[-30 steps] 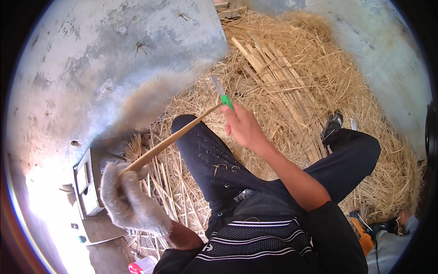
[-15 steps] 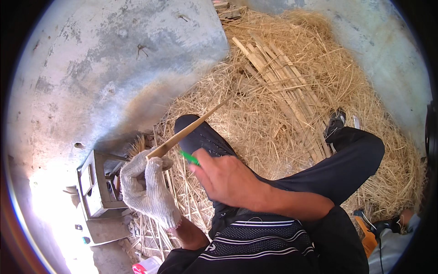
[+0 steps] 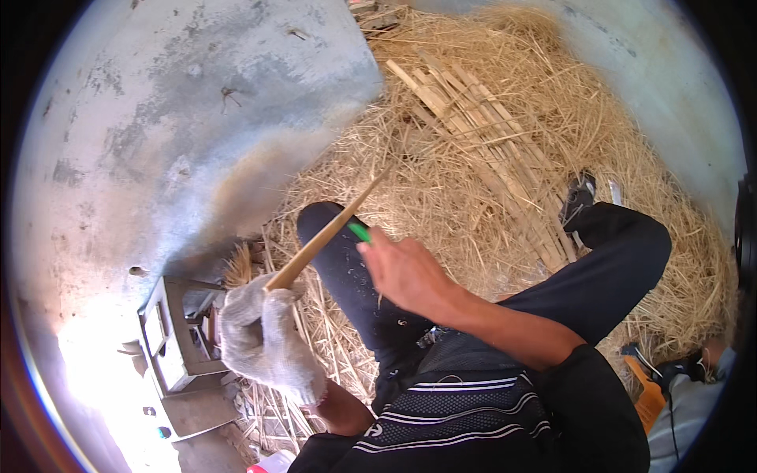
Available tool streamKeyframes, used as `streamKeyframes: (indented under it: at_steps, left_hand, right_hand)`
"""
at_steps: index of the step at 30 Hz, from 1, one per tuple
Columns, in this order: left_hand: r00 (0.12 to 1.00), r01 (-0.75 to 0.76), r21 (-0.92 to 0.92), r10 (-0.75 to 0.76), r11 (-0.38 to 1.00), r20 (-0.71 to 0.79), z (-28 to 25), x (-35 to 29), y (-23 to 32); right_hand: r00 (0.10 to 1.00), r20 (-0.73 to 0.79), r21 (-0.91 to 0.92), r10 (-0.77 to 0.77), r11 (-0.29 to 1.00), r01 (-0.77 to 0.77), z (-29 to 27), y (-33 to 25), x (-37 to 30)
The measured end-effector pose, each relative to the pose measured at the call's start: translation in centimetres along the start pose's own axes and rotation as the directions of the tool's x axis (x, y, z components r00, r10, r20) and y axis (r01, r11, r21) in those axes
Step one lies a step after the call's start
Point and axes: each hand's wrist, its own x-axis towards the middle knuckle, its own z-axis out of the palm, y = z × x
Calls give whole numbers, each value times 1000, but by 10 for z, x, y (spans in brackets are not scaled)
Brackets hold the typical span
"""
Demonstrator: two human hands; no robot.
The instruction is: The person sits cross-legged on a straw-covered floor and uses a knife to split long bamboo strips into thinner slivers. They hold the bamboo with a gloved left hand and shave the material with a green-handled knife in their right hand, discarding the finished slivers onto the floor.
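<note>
My left hand (image 3: 272, 343), in a whitish knitted glove, is closed round the near end of a bamboo strip (image 3: 325, 234). The strip slants up and away to the right across my bent left knee, narrowing toward its far end. My bare right hand (image 3: 410, 274) is closed on a small green-handled tool (image 3: 359, 232), whose end shows beside the middle of the strip. What kind of tool it is cannot be made out, and whether it touches the strip is unclear.
Split bamboo strips (image 3: 481, 130) lie in a bundle on shavings (image 3: 426, 201) ahead. A worn wooden stool-like frame (image 3: 177, 370) stands at left, below a stained wall (image 3: 181, 118). Another person's arm and an orange object (image 3: 646, 392) are at lower right.
My right hand has slid away from my left hand, up and right along the strip with the green tool. My left hand still grips the strip; the view has shifted slightly.
</note>
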Motion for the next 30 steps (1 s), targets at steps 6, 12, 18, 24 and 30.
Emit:
streamKeyframes:
  at_steps: [6, 12, 18, 24, 30]
  left_hand:
    - [1000, -26, 42, 26, 999, 16, -1, -3, 4]
    - [997, 42, 111, -34, 993, -67, -9, 0, -2]
    - [990, -126, 219, 136, 968, -32, -11, 7, -8]
    - [993, 52, 57, -46, 997, -110, -10, 7, -7]
    - [997, 29, 25, -27, 999, -71, -9, 3, -6]
  right_hand:
    - [948, -88, -21, -305, 952, 305, -1, -36, -18]
    - [952, -85, -230, -295, 935, 269, 16, -25, -8]
    - [994, 23, -385, 107, 918, -90, 17, 88, 30]
    - [998, -12, -68, -65, 996, 64, -17, -13, 12]
    - [963, -108, -171, -247, 959, 226, 21, 3, 7]
